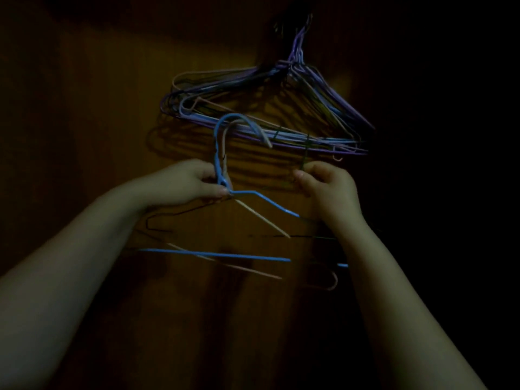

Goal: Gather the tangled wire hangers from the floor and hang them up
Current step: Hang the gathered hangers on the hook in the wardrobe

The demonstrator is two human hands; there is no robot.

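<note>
Two bare forearms rise from the lower corners of the frame. At mid-frame the left hand (194, 181) pinches the necks of a blue hanger (267, 202) and a pale pink hanger (263, 219), whose bars hang below it. The right hand (327, 187), right of centre, curls its fingertips on a thin dark green wire (306, 153). Beyond, upper centre, a bunch of hung hangers (323, 88) lies against a brown wooden panel (98, 108). The room is dark, and black at the right edge.
</note>
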